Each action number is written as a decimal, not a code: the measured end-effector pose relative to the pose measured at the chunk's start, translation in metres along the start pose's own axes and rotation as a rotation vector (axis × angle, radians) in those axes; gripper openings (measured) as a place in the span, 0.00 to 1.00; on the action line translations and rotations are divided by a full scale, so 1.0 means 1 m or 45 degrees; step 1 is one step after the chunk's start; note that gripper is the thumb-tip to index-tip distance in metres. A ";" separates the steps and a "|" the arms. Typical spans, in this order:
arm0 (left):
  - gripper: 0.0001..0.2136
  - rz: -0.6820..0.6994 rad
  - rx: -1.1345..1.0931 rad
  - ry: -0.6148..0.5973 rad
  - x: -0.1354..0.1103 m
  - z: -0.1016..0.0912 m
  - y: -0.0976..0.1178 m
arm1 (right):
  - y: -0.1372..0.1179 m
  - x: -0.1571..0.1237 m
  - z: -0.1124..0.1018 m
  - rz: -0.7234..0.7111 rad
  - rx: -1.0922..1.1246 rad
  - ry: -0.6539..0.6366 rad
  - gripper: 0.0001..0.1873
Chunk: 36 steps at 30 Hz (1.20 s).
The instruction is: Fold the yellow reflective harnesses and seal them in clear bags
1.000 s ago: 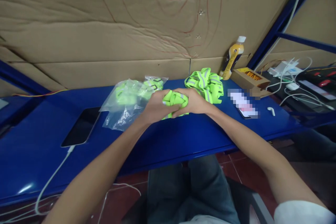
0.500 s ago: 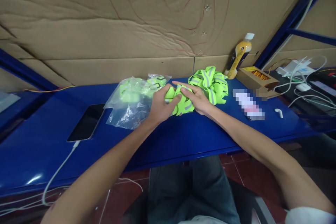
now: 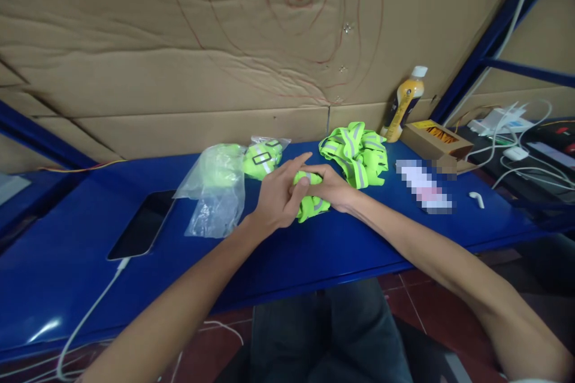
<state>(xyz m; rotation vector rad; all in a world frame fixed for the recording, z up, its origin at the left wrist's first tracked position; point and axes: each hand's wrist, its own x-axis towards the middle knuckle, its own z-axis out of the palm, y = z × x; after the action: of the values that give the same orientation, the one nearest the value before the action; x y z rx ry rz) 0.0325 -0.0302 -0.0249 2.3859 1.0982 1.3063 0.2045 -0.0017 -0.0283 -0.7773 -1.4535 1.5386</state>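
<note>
Cardboard sheeting, crossed by hand-drawn red curves, backs a blue worktable in this room, where a person in dark trousers sits at the near edge. From where I stand behind the seat, a dark-screened phone lies at far left, plugged into a white cable that droops over the table's edge. Next comes a clear plastic bag, its upper part clouded over something yellow-green, and just beside it a second yellow-green packet showing a dark rectangular buckle. At center, the left hand is closed on a yellow-green bundle with grey stripes, thumb laid across it and one finger reaching out over the top. The right hand curls around the same bundle from the other side, the two hands meeting above the table's middle; whether the bundle touches the surface I cannot tell. Just beyond the right hand sits a loose heap of striped yellow-green straps. Farther right stand a white-capped bottle, a blurred-out phone, an open carton, a white earbud and tangled white cords.
</note>
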 end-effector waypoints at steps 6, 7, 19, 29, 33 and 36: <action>0.33 0.044 0.236 0.134 0.017 -0.015 0.015 | -0.007 0.004 0.004 -0.079 0.099 0.172 0.27; 0.32 0.048 0.327 0.158 0.021 -0.023 0.020 | -0.009 0.005 0.003 -0.098 0.097 0.225 0.27; 0.48 -0.870 1.092 -0.280 0.022 -0.114 -0.025 | -0.022 0.009 -0.023 -0.029 0.198 0.354 0.30; 0.47 0.271 0.666 -0.232 0.027 -0.073 -0.008 | -0.043 0.002 -0.032 -0.048 0.200 0.274 0.29; 0.50 0.347 0.624 -0.228 0.023 -0.051 -0.009 | -0.041 0.002 -0.030 -0.021 0.187 0.278 0.31; 0.58 0.300 0.438 -0.257 0.019 -0.041 -0.013 | -0.037 0.003 -0.029 -0.021 0.171 0.300 0.31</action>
<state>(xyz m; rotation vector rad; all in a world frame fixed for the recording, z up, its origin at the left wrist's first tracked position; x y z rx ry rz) 0.0000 -0.0150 0.0046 2.9004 1.0821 0.9708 0.2350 0.0124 0.0044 -0.8332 -1.1695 1.4619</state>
